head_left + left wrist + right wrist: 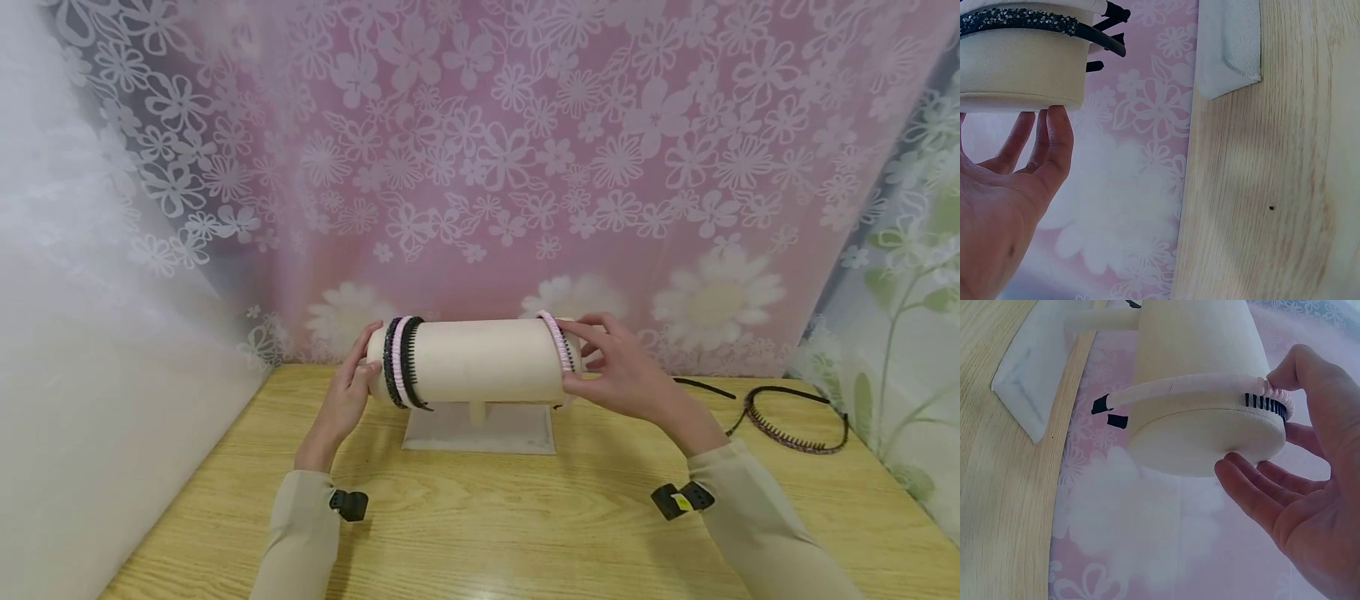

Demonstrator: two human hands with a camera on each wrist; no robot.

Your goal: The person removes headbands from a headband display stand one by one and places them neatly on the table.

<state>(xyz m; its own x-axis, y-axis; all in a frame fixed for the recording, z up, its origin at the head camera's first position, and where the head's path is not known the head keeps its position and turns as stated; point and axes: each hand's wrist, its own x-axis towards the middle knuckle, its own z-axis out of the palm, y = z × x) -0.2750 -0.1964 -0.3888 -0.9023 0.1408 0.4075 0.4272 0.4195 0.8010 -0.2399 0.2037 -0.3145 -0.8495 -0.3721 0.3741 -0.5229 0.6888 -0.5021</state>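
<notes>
We've got a cream cylinder stand (480, 361) on the wooden table (480, 517), lying horizontal on a short post and flat base (480, 429).

Right hand (622, 375) is at the right end of the cylinder, on the pink headband (557, 340). In the right wrist view the thumb (1300, 372) presses the pink band (1197, 387) against the cylinder wall, just above its black teeth; the other fingers (1254, 487) are relaxed and spread below the end face, not clearly touching. So a light thumb-led hold, hand mostly open, not a full wrap.

Left hand (347, 396) is at the left end of the cylinder, fingers nearly straight, tips (1054, 131) against the end rim. Bracing, holding nothing. Just inboard of it sit three bands: sparkly black (1016, 20), pink (401, 360), black toothed (414, 362).

Handling, our judgement: the band looks light, springy, thin plastic under a fabric wrap, so grippy rather than slick. It'll flex open but could snap if overspread. Best taken at the crown, where the thumb is, or by both tips; the teeth may snag the stand's soft-looking cover.

Right of the cylinder, well apart on the table: another dark headband (795, 421) and a thin black one (703, 387).
</notes>
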